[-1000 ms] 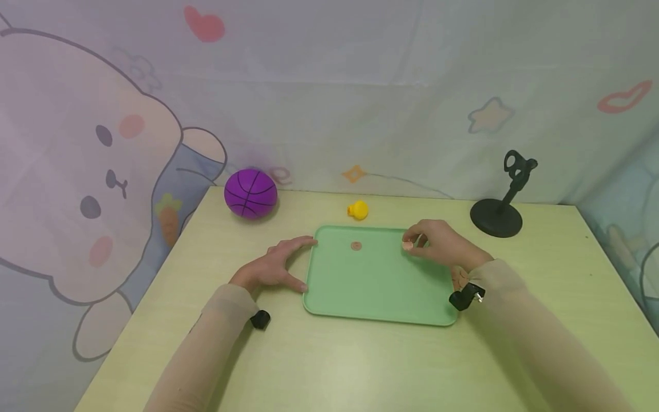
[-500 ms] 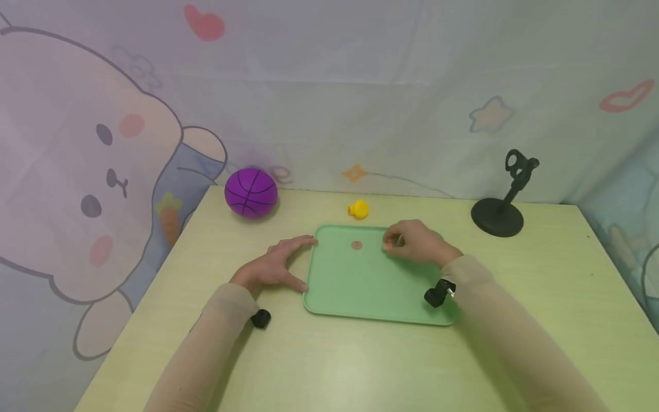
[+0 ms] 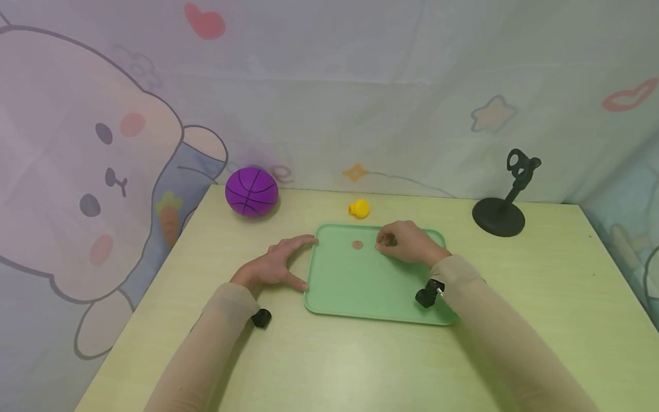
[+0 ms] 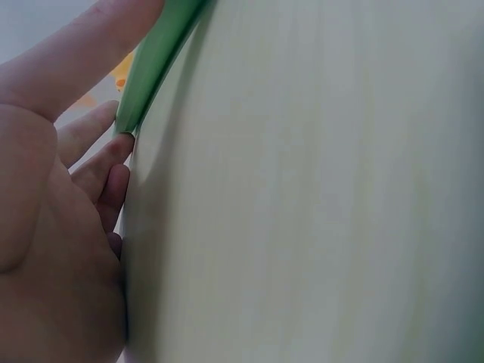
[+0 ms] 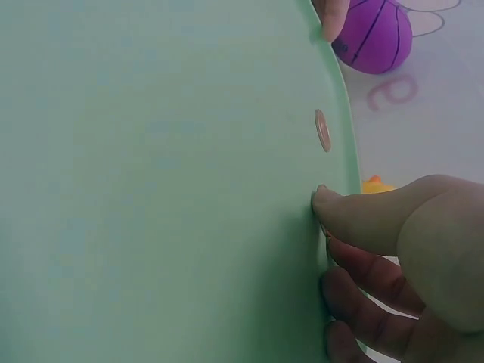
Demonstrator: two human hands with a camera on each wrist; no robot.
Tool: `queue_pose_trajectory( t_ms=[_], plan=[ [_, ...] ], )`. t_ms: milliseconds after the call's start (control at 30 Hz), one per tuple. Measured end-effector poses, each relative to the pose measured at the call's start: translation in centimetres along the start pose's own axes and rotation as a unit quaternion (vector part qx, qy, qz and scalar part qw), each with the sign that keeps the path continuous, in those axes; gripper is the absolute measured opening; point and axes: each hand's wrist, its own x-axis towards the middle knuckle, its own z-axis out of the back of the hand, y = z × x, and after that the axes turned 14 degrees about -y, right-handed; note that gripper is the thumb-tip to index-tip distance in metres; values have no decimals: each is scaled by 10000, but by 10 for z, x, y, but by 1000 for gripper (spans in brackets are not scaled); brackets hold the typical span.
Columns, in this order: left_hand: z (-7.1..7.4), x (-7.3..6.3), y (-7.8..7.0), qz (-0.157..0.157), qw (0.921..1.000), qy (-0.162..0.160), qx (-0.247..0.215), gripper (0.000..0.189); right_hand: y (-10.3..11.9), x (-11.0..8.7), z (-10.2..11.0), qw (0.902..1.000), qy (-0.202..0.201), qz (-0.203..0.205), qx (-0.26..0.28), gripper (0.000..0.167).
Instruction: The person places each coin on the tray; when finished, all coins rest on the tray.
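Note:
A small round brown disc (image 3: 357,245) with faint markings, too small to name exactly, lies flat near the far edge of the green tray (image 3: 355,286). My right hand (image 3: 407,241) is over the tray, to the right of that disc. It pinches a second brown disc (image 3: 379,246) between thumb and fingertips, low at the tray's surface; the right wrist view shows only its edge beside the thumb (image 5: 363,219). At the tray's left side, my left hand (image 3: 273,266) has its thumb and fingers spread, with the tips touching the rim.
Behind the tray lies a yellow toy (image 3: 360,209), perhaps a rubber duck. A purple basketball (image 3: 251,192) sits at the table's back left corner. To the back right stands a black stand (image 3: 498,216). A printed cloth hangs behind the table.
My right hand has moved left across the tray with the pinched disc, nearer the lying one. Brown pieces seen beside the tray's right edge are now out of sight. The left hand stays still.

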Motion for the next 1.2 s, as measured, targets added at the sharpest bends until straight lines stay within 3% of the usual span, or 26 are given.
queue_pose_trajectory(
  t_ms=[533,767,933,1200],
  plan=[
    [1,0,-1,55,10000,16,-8,110,4,1,-3,9995,-198,-173,-172,16],
    [0,1,1,52,10000,13,-22,110,2,1,-2,9994,-74,-301,-119,25],
    [-1,0,1,83,10000,20,-13,110,-3,-2,7,9989,-87,-452,-124,35],
    [0,0,-1,117,9999,5,-28,110,-20,-13,35,9983,-266,-526,19,30]
  ],
)
